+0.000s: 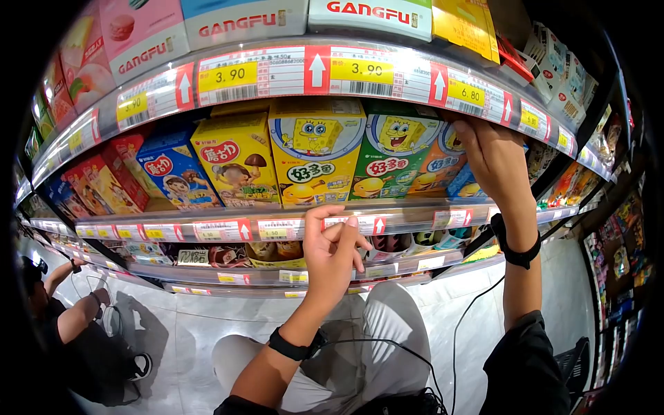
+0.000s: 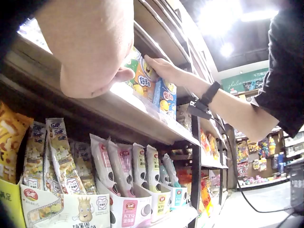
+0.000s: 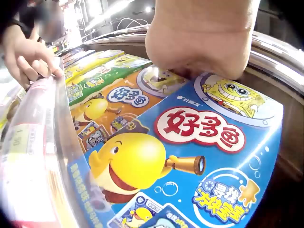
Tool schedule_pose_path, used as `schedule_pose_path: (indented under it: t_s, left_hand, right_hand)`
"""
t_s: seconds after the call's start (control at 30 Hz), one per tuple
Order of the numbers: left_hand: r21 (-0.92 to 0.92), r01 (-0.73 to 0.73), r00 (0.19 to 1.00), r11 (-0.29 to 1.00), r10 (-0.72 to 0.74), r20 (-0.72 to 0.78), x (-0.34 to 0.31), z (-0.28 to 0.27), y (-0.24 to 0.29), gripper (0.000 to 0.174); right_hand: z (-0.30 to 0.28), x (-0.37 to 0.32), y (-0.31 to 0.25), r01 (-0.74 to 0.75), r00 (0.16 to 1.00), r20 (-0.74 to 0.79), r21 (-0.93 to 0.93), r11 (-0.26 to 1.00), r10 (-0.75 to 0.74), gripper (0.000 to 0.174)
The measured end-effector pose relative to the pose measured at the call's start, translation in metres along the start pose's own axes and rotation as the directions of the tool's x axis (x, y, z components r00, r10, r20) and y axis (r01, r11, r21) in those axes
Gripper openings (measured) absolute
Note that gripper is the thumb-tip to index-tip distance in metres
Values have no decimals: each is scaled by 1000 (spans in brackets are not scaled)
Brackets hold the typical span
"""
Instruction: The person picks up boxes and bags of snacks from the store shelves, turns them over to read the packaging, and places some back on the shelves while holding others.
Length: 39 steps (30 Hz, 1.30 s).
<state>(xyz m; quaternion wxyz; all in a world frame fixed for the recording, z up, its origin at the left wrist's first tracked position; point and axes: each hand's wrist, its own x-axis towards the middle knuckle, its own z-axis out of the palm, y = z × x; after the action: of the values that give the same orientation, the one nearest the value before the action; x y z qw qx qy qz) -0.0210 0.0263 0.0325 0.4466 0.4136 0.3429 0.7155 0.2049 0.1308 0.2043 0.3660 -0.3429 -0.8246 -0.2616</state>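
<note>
Up at the right of the head view, my right hand point(image 1: 494, 162) has its fingers curled over the top of the orange box point(image 1: 436, 169), which stands on the shelf between the green box point(image 1: 391, 155) and the blue box point(image 1: 463, 183). How firm that hold is I cannot tell, since the upper strip point(image 1: 387, 72) hides my fingertips. At centre frame my left hand point(image 1: 332, 252) grips the price rail point(image 1: 277, 228), fingers bent over its edge.

The boxes are packed tight, so pulling the orange one could drag the blue one over the rail and drop it. Lifting too high would knock the box against the upper strip. Leaning hard on the clear rail could bend it or pop its tags loose.
</note>
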Motion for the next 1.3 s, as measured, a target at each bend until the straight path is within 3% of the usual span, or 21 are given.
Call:
schedule_pose_path:
  t_s: [0.3, 0.4, 0.83, 0.93, 1.1, 1.3]
  left_hand:
    - [-1, 5, 1000, 1000, -5, 2, 0, 0, 1, 32]
    - [-5, 6, 1000, 1000, -6, 7, -1, 0, 1, 32]
    - [10, -1, 1000, 1000, 1, -10, 0, 1, 2, 30]
    - [10, 1, 1000, 1000, -1, -9, 0, 2, 3, 30]
    - [4, 6, 1000, 1000, -6, -11, 0, 2, 2, 30]
    - [17, 12, 1000, 1000, -12, -8, -1, 1, 3, 30]
  right_hand:
    - [9, 0, 14, 136, 987, -69, -160, 978, -148, 28]
    - [8, -1, 12, 109, 991, -62, -184, 977, -122, 28]
    - [0, -3, -1, 20, 999, -27, -87, 996, -23, 34]
    - [-2, -4, -7, 43, 999, -9, -96, 994, -44, 37]
    - [-5, 1, -29, 222, 974, -30, -105, 969, -226, 43]
    - [5, 5, -39, 226, 971, -63, -58, 972, -230, 38]
